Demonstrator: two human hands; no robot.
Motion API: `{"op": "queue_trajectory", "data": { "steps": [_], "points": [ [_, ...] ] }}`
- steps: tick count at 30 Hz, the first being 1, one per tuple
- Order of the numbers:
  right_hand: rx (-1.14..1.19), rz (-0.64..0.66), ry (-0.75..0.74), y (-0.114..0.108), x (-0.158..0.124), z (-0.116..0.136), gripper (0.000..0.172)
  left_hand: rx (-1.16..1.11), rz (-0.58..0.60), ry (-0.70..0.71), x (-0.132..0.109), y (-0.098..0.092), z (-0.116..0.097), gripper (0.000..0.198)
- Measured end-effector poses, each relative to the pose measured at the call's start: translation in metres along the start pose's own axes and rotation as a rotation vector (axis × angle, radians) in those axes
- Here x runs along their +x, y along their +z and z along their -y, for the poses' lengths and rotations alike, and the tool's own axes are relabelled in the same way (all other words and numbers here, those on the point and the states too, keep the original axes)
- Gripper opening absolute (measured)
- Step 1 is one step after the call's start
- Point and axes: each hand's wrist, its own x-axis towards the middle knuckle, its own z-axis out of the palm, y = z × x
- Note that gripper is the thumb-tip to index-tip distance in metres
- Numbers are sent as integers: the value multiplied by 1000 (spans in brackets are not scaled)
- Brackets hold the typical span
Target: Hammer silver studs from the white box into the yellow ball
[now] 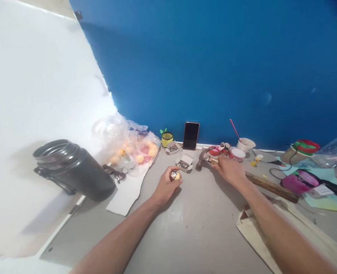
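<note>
My left hand (168, 183) is closed around a small yellow ball (176, 175) with shiny metal pieces covering part of its surface. On the right, my right hand (230, 169) grips a claw hammer (271, 185) close to its metal head. The hammer's wooden handle passes under my right wrist and points to the right. Between my hands, slightly farther back, stands an open white box (189, 160) of small metal tacks. Behind it is a second small box (172, 143) with similar metal pieces.
A dark flask (83, 171) stands left, beside glasses and a white sheet (125, 198). Behind are a plastic bag (132, 148) of yellow balls, a yellow cup (167, 139), an upright phone (191, 136) and a paper bowl (246, 144). A cloth bag (294, 228) and pink pouch (296, 182) lie right.
</note>
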Motion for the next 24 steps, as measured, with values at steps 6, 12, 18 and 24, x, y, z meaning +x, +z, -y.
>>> {"op": "queue_trajectory", "data": {
  "steps": [6, 12, 18, 24],
  "points": [
    [178, -498, -183, -12, -26, 22, 33, 90, 2, 43, 5, -3, 5, 36],
    [265, -592, -473, -7, -51, 53, 26, 303, -115, 120, 1, 1, 2, 19],
    [263, -684, -468, -13, -55, 58, 25, 356, -146, 213, -1, 3, -1, 14],
    [301, -599, -510, -9, -55, 59, 25, 419, -133, 234, -2, 6, 5, 3]
  ]
}}
